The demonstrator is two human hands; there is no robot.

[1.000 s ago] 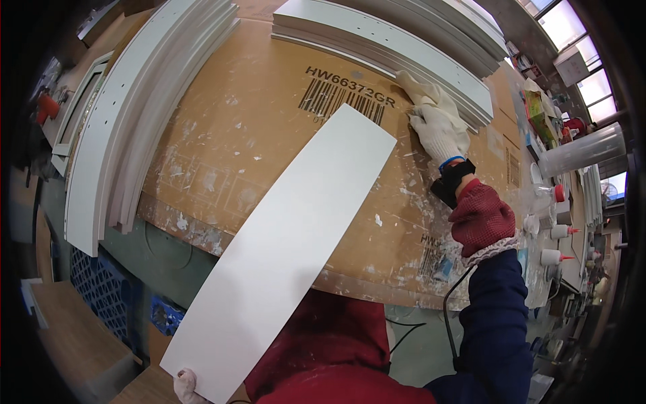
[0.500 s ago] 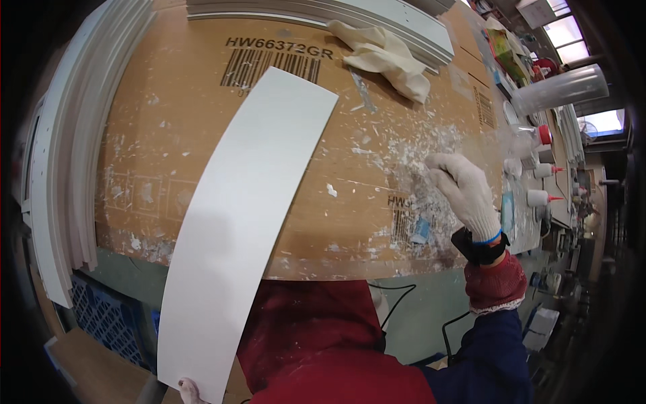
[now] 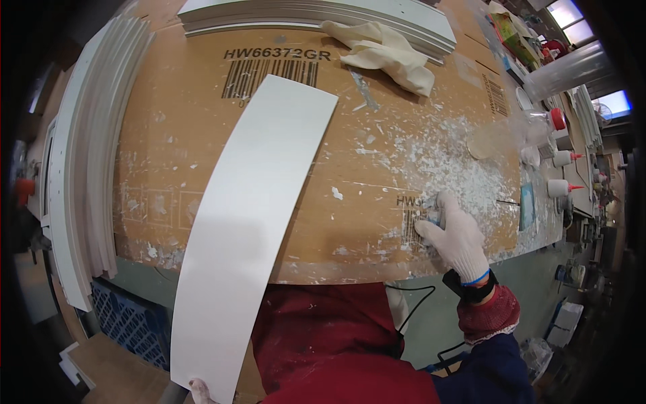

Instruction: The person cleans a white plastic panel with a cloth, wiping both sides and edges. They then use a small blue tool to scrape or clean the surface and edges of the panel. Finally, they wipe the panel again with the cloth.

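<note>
A long white panel (image 3: 245, 202) slants across the cardboard-covered table and hangs past its near edge. At the panel's lower end, my left hand (image 3: 199, 389) grips the edge; only a gloved fingertip or thumb shows. My right hand (image 3: 459, 239), in a white knitted glove, is low over the table's right part with thumb and forefinger apart. Between them lies a small blue-and-white piece (image 3: 436, 217), partly hidden by the glove; I cannot tell whether the fingers touch it. White flakes (image 3: 447, 151) litter the cardboard just beyond this hand.
White panels are stacked at the far edge (image 3: 316, 19) and along the left (image 3: 91, 155). A cream cloth (image 3: 387, 55) lies before the far stack. At right stand a clear jar with a red lid (image 3: 542, 124) and red-tipped glue bottles (image 3: 557, 188). A blue crate (image 3: 131, 316) sits lower left.
My right hand has come down and nearer, from above the flakes to the small blue-and-white piece, its thumb and forefinger now spread. My left hand still holds the panel. The view has shifted slightly.
</note>
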